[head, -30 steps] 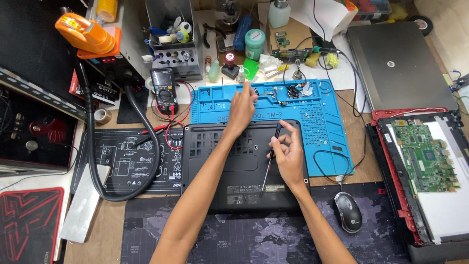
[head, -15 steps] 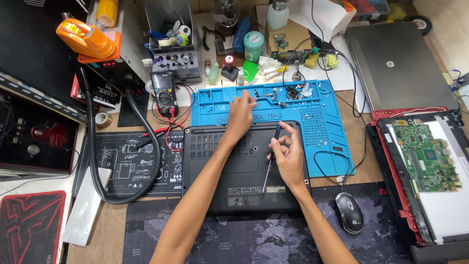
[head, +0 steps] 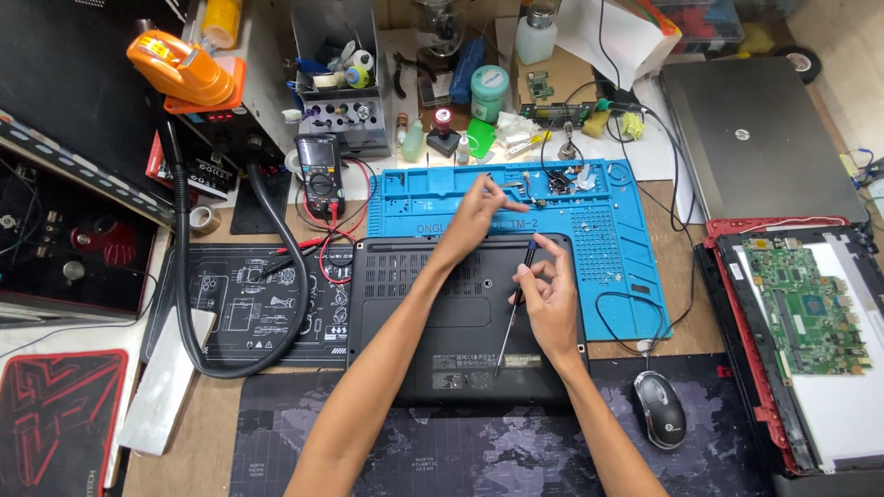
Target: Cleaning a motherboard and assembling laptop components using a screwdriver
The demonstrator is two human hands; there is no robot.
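Head view: a black laptop lies bottom-up at the middle of a crowded tabletop, its far edge overlapping a blue silicone repair mat. The right hand pinches a thin precision screwdriver between thumb and fingers near its top, the shaft slanting down so the tip rests on the laptop's base cover, near its label. The left hand reaches farther out over the mat, fingertips drawn together as if nipping something very small; what it is cannot be made out.

The screwdriver looks light, stiff and slim, best held at the handle end, as it is. The laptop shell appears rigid but scratchable, and would want lifting by its edges. Any screw would be tiny and easily lost.

The mat's far edge is moulded into shallow compartments; small metal parts and a tangle of black wire lie there. Beyond it, a grey organiser holds tools and rolls, beside a green-lidded jar and a clear bottle.

To the right, a red-framed open laptop exposes a green circuit board; a mouse sits near the right forearm. A multimeter lies left of the mat.
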